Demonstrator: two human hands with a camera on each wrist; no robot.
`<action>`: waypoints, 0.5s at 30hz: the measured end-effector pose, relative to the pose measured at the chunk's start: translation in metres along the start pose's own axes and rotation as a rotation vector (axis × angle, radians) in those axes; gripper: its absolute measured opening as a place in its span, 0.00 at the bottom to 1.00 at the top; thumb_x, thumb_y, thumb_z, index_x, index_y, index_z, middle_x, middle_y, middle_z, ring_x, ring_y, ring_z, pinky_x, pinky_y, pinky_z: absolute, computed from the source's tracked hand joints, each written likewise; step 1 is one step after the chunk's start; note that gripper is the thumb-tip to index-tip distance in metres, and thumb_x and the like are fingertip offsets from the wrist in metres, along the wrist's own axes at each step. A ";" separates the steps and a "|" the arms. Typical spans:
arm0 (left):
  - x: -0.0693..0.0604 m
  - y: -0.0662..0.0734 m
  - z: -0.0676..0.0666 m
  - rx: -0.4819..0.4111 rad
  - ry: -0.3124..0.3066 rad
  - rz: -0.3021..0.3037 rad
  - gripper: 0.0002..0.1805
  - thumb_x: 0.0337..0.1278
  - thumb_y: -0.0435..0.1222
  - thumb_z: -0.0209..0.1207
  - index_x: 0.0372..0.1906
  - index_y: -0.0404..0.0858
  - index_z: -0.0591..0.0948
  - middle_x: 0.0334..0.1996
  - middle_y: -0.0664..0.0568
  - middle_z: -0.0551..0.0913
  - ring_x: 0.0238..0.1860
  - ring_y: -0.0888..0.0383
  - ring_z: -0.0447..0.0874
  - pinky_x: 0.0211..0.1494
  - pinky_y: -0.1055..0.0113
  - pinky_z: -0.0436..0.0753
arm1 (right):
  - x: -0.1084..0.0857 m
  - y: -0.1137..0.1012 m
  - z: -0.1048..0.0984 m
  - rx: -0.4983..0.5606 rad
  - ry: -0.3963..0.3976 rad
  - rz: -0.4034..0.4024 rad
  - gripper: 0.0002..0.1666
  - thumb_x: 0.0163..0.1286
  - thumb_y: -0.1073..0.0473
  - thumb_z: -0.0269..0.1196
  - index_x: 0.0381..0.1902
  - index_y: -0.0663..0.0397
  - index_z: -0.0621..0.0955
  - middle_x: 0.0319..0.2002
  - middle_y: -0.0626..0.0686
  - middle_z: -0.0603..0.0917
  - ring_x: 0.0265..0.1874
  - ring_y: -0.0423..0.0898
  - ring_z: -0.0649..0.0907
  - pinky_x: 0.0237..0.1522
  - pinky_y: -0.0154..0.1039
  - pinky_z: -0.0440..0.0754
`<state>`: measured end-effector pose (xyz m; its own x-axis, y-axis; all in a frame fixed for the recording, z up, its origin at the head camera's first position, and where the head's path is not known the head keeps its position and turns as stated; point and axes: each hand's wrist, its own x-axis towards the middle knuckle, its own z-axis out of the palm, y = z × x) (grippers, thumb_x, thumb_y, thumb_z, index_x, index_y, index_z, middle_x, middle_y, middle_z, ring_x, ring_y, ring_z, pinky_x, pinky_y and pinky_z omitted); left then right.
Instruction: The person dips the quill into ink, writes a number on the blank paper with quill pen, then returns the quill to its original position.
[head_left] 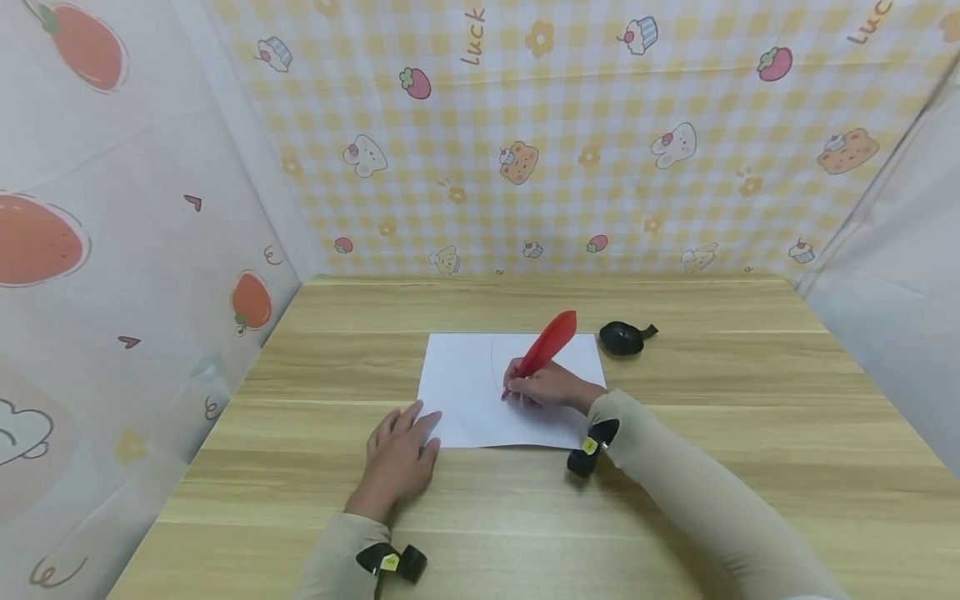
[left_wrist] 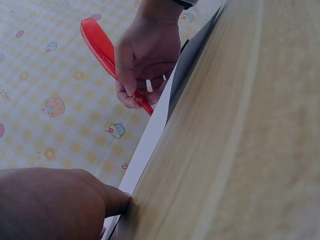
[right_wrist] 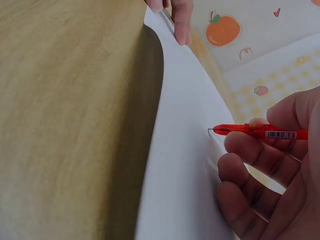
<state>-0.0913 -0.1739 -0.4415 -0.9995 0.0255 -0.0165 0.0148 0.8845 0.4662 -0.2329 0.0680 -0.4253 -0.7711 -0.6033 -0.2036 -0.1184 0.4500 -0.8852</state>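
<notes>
A white sheet of paper (head_left: 465, 417) lies on the table, with a thin curved line (head_left: 492, 360) drawn on its upper middle. My right hand (head_left: 551, 387) pinches a red feather-shaped pen (head_left: 551, 342) between thumb and fingers. In the right wrist view the pen's tip (right_wrist: 215, 129) meets the sheet, and a barcode label shows on its barrel. With fingers spread, my left hand (head_left: 401, 457) rests at the sheet's lower left edge, fingertips on the paper. The left wrist view shows that hand's thumb (left_wrist: 117, 201) against the near edge, which lifts slightly off the table farther right.
A small rounded black object (head_left: 622, 338) with a short tail lies just right of the sheet's far corner. Behind the wooden table (head_left: 337, 333) hangs a yellow checked cloth (head_left: 450, 125). White printed cloth (head_left: 150, 250) hangs on the left side.
</notes>
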 end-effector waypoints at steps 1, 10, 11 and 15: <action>0.000 0.000 0.000 0.001 0.000 0.000 0.23 0.68 0.39 0.52 0.66 0.42 0.74 0.72 0.40 0.60 0.71 0.35 0.48 0.68 0.36 0.47 | 0.000 0.001 0.000 0.003 -0.003 0.001 0.05 0.69 0.60 0.57 0.39 0.56 0.79 0.32 0.52 0.85 0.23 0.46 0.78 0.26 0.34 0.75; 0.000 -0.001 0.001 -0.001 0.002 -0.002 0.23 0.68 0.39 0.52 0.66 0.42 0.74 0.72 0.41 0.60 0.71 0.35 0.47 0.68 0.36 0.47 | -0.006 0.001 0.001 0.003 -0.022 -0.005 0.06 0.68 0.60 0.58 0.39 0.56 0.79 0.33 0.52 0.85 0.23 0.46 0.78 0.26 0.35 0.75; 0.000 -0.001 0.001 -0.001 0.002 -0.002 0.23 0.68 0.39 0.52 0.66 0.42 0.74 0.72 0.41 0.60 0.71 0.35 0.47 0.68 0.36 0.47 | -0.006 0.001 0.001 0.001 -0.025 -0.005 0.06 0.68 0.60 0.58 0.39 0.56 0.79 0.33 0.52 0.85 0.23 0.46 0.78 0.26 0.35 0.75; 0.000 0.000 0.001 -0.001 0.007 -0.002 0.23 0.68 0.39 0.52 0.66 0.42 0.74 0.72 0.41 0.60 0.71 0.35 0.47 0.68 0.36 0.47 | -0.009 0.002 0.001 -0.005 -0.033 0.002 0.05 0.68 0.60 0.58 0.39 0.55 0.79 0.32 0.52 0.84 0.23 0.46 0.78 0.27 0.35 0.75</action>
<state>-0.0910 -0.1738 -0.4422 -0.9997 0.0208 -0.0116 0.0130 0.8842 0.4670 -0.2256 0.0737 -0.4250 -0.7504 -0.6236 -0.2189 -0.1203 0.4545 -0.8826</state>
